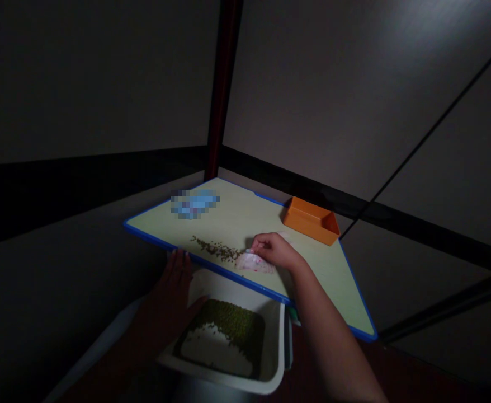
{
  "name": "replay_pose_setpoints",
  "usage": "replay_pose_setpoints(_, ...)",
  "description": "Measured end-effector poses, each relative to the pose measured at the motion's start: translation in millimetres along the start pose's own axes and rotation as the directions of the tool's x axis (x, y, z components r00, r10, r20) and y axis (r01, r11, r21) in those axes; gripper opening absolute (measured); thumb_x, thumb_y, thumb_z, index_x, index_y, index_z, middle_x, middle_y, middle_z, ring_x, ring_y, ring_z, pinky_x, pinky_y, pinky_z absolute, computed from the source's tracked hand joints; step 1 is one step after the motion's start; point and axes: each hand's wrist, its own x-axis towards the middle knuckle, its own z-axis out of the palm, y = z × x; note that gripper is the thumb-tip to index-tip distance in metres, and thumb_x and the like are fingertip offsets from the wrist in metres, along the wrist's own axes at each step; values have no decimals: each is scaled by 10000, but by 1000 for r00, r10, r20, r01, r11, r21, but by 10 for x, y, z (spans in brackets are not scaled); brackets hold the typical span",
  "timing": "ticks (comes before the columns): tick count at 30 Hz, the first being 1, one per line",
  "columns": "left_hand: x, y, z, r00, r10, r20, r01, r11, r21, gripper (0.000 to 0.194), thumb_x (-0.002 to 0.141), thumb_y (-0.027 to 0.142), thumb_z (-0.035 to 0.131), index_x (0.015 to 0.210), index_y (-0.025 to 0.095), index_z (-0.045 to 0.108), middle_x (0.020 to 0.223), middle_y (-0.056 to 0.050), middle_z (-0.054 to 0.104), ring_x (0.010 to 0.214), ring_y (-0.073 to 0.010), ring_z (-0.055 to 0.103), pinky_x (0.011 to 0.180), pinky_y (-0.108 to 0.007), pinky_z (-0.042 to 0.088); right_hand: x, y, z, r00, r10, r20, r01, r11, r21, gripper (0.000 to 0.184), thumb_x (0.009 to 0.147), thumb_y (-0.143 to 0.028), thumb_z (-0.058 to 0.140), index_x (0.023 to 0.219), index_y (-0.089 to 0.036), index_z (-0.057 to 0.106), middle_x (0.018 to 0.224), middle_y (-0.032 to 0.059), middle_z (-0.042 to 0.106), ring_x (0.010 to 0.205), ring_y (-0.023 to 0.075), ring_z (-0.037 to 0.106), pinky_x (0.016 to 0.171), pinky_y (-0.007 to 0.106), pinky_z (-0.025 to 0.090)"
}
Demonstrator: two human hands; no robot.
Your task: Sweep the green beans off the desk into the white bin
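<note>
My right hand (273, 250) is over the pale tabletop (316, 274), thumb and fingers pinched on a thin pinkish-white sheet (256, 263) with red marks; whether it is paper or plastic I cannot tell. Small green-brown beans or seeds (218, 250) lie scattered just left of the sheet. My left hand (176, 288) is at the table's blue front edge, fingers stretched out and thumb apart, covering the left rim of a white tub (281, 347). Inside the tub, below the table edge, more green beans (245, 330) are heaped toward the back and right.
An orange rectangular tray (312, 218) sits at the table's back right. A blurred-out light-blue item (195, 203) lies at the back left. Grey walls or panels (312, 101) close in behind the table, with a dark red post (220, 84) at the corner. The light is dim.
</note>
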Motion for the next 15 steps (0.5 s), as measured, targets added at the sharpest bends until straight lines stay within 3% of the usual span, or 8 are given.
replay_pose_setpoints(6, 3, 8, -8, 1000, -11, 14, 11, 1000, -19, 939, 780, 659, 370, 1402, -28, 221, 1497, -294, 249, 1413, -384, 216, 1083, -501, 347, 7, 0, -2, 991, -34, -129, 18, 993, -117, 160, 802, -251, 588, 678, -154, 558, 560, -32, 512, 527, 89, 441, 509, 201, 302)
replay_pose_setpoints(13, -16, -9, 26, 999, -25, 28, 26, 999, -41, 967, 759, 661, 416, 1426, 7, 166, 1508, -271, 240, 1409, -378, 230, 1074, -516, 357, 5, 29, 27, 1000, -6, 26, 5, 1000, 17, 159, 778, -260, 608, 669, -155, 555, 563, -31, 519, 518, 88, 446, 514, 202, 328)
replay_pose_setpoints(15, -23, -18, 44, 1000, -25, 16, 25, 999, -36, 959, 762, 660, 412, 1423, 6, 178, 1501, -272, 259, 1405, -381, 239, 1071, -519, 360, -1, 40, 11, 1000, -10, 12, 9, 999, 34, 166, 772, -277, 615, 674, -153, 565, 562, -33, 518, 518, 88, 444, 511, 201, 326)
